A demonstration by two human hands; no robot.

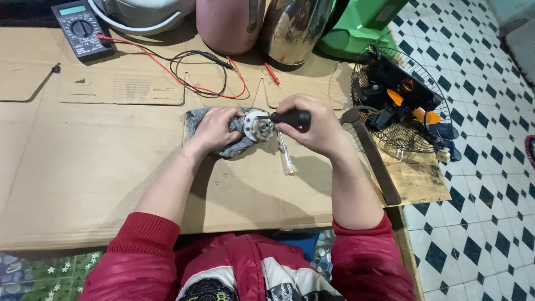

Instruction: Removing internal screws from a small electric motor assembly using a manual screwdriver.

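While we look down over our red sleeves, we see the small round metal motor at the middle of the flattened cardboard sheet, and we take that motor as our landmark. Our left hand lies just left of the motor, its fingers curled around the motor's side with a grey cloth bunched under and between palm and metal, so this hand is grasping the motor through the cloth. Our right hand sits just right of the motor, clenched around the black handle of a screwdriver whose handle points at the motor's face; the tip is hidden against the metal. Just below and right of the motor a second screwdriver with a clear handle lies on the cardboard, untouched. Beyond the motor, red and black test leads loop across the cardboard to a dark multimeter far to the upper left. Behind the motor stand a pink vessel and a shiny steel kettle. Well to the right of the motor a wire fan guard holds dark parts and orange blades, and a hammer lies between it and our right hand.
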